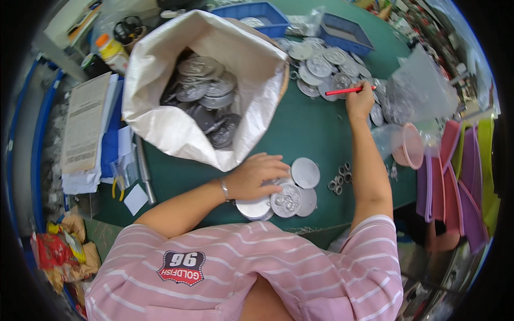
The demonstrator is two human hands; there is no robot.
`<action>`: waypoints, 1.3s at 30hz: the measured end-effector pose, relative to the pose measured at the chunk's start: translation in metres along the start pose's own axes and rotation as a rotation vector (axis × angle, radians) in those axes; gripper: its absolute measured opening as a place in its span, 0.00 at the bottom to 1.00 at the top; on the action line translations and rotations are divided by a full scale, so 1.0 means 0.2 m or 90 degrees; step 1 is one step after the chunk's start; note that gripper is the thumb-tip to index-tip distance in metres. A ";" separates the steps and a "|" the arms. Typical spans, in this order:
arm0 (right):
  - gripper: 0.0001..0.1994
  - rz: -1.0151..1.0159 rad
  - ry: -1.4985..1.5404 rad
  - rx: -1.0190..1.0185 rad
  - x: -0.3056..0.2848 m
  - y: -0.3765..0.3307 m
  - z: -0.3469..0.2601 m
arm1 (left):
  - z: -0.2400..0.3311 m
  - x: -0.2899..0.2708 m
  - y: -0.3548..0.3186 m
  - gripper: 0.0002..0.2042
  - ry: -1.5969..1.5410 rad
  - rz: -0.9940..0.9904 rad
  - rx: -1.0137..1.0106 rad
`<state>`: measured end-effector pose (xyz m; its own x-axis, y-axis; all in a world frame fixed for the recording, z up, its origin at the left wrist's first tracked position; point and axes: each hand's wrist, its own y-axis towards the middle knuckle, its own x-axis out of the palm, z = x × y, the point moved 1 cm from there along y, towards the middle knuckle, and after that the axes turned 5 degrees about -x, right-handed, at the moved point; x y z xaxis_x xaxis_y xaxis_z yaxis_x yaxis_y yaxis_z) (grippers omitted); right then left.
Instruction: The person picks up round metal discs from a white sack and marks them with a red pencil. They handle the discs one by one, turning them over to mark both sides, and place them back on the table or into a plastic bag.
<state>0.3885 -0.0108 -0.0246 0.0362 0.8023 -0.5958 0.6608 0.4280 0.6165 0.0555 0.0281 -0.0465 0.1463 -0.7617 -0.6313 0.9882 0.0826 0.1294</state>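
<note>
Though partly unseen, silver discs [286, 201] under the left hand [258, 177]

The pink shirt [235, 241] is banded with white, the table [289, 131] is coloured green, the silver discs [286, 200] are partly patterned in relief, the sack [150, 80] is toned white, the trays [342, 44] are tinted blue, and the pen [337, 92] is coloured red

A green worktable [300, 128], heaped metal discs [319, 66], a white sack [147, 88] and blue bins [345, 44] mark a workshop.
</note>
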 end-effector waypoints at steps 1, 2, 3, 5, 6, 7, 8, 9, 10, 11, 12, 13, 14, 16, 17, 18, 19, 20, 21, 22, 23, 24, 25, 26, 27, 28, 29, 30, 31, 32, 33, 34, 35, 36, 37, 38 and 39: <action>0.09 0.042 0.068 -0.011 -0.06 -0.02 0.05 | 0.00 0.00 -0.01 0.22 -0.012 -0.015 -0.021; 0.09 0.015 0.149 0.008 -0.13 -0.06 0.05 | 0.02 -0.02 0.00 0.26 -0.018 -0.029 -0.042; 0.09 -0.013 0.239 0.025 -0.19 -0.15 -0.01 | 0.03 -0.02 0.01 0.28 -0.029 0.016 -0.047; 0.10 -0.064 0.445 0.077 -0.31 -0.33 -0.15 | 0.06 -0.03 0.01 0.34 -0.051 0.098 -0.063; 0.11 -0.087 0.558 0.116 -0.36 -0.43 -0.22 | 0.09 -0.03 0.02 0.35 -0.055 0.149 -0.055; 0.11 -0.117 0.606 0.121 -0.40 -0.52 -0.32 | 0.13 -0.05 0.02 0.36 -0.057 0.204 -0.057; 0.11 -0.142 0.655 0.132 -0.46 -0.59 -0.40 | 0.16 -0.05 0.03 0.37 -0.059 0.253 -0.059; 0.12 -0.173 0.678 0.134 -0.51 -0.66 -0.47 | 0.19 -0.05 0.03 0.39 -0.117 0.249 -0.071; 0.13 -0.190 0.678 0.108 -0.55 -0.72 -0.52 | 0.23 -0.05 0.03 0.40 -0.173 0.248 -0.085; 0.13 -0.200 0.680 0.071 -0.57 -0.76 -0.57 | 0.29 -0.07 0.03 0.32 -0.240 0.282 -0.109; 0.13 -0.211 0.683 0.034 -0.59 -0.80 -0.61 | 0.29 -0.06 0.00 0.28 -0.301 0.236 -0.143; 0.14 -0.210 0.665 -0.022 -0.61 -0.83 -0.64 | 0.28 -0.05 -0.04 0.23 -0.361 0.192 -0.178; 0.14 -0.202 0.673 -0.020 -0.62 -0.85 -0.66 | 0.28 -0.05 -0.06 0.19 -0.421 0.146 -0.208; 0.14 -0.186 0.691 -0.018 -0.64 -0.88 -0.69 | 0.33 -0.03 -0.08 0.10 -0.436 0.263 -0.125; 0.15 -0.191 0.693 -0.018 -0.66 -0.88 -0.68 | 0.33 -0.02 -0.09 0.10 -0.472 0.278 -0.112; 0.16 -0.185 0.677 -0.020 -0.67 -0.89 -0.69 | 0.34 -0.01 -0.11 0.11 -0.507 0.293 -0.099; 0.16 -0.179 0.660 -0.022 -0.68 -0.90 -0.70 | 0.35 0.00 -0.12 0.12 -0.546 0.315 -0.103; 0.16 -0.173 0.643 -0.025 -0.69 -0.91 -0.70 | 0.35 0.01 -0.14 0.12 -0.526 0.327 -0.084; 0.17 -0.191 0.659 0.002 -0.70 -0.93 -0.69 | 0.35 0.02 -0.15 0.12 -0.506 0.339 -0.065; 0.17 -0.188 0.650 0.003 -0.70 -0.94 -0.69 | 0.35 0.02 -0.16 0.12 -0.486 0.350 -0.045; 0.17 -0.186 0.639 0.006 -0.70 -0.95 -0.69 | 0.35 0.02 -0.16 0.13 -0.457 0.352 -0.040; 0.17 -0.183 0.628 0.009 -0.71 -0.97 -0.68 | 0.35 0.02 -0.17 0.13 -0.429 0.354 -0.034; 0.17 -0.183 0.619 0.009 -0.72 -0.97 -0.69 | 0.36 0.02 -0.18 0.13 -0.400 0.355 -0.029; 0.17 -0.183 0.610 0.008 -0.73 -0.97 -0.69 | 0.36 0.03 -0.18 0.13 -0.404 0.360 -0.016; 0.17 -0.183 0.601 0.007 -0.73 -0.98 -0.69 | 0.37 0.03 -0.18 0.14 -0.408 0.365 -0.003; 0.17 -0.171 0.636 0.052 -0.74 -0.98 -0.69 | 0.38 0.03 -0.18 0.14 -0.412 0.371 0.010; 0.16 -0.159 0.671 0.097 -0.74 -0.99 -0.70 | 0.38 0.03 -0.18 0.14 -0.351 0.386 0.040; 0.16 -0.147 0.707 0.142 -0.74 -1.00 -0.70 | 0.37 0.02 -0.18 0.14 -0.291 0.400 0.071; 0.15 -0.182 0.757 0.220 -0.74 -1.00 -0.70 | 0.37 0.01 -0.18 0.15 -0.230 0.413 0.102; 0.14 -0.218 0.803 0.300 -0.76 -1.01 -0.70 | 0.37 0.00 -0.18 0.15 -0.139 0.415 0.141; 0.14 -0.254 0.848 0.380 -0.77 -1.02 -0.70 | 0.38 -0.02 -0.16 0.15 -0.048 0.415 0.180; 0.14 -0.236 0.840 0.368 -0.76 -1.02 -0.71 | 0.38 -0.04 -0.16 0.15 0.043 0.415 0.219; 0.13 -0.222 0.832 0.356 -0.74 -1.03 -0.73 | 0.37 -0.03 -0.16 0.14 0.057 0.352 0.223; 0.13 -0.208 0.824 0.345 -0.72 -1.04 -0.74 | 0.37 -0.03 -0.15 0.15 0.038 0.370 0.186; 0.13 -0.186 0.813 0.327 -0.71 -1.03 -0.74 | 0.39 -0.01 -0.13 0.16 0.018 0.387 0.149; 0.13 -0.177 0.808 0.302 -0.70 -1.03 -0.73 | 0.40 -0.01 -0.13 0.16 0.001 0.410 0.110; 0.13 -0.169 0.803 0.277 -0.71 -1.03 -0.73 | 0.33 0.02 -0.16 0.18 -0.091 0.391 0.032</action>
<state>0.1379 -0.1521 0.0073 -0.6768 0.6497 0.3462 0.7305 0.6509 0.2067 0.0208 -0.0196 -0.0034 0.6749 -0.6640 -0.3218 0.7219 0.5041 0.4740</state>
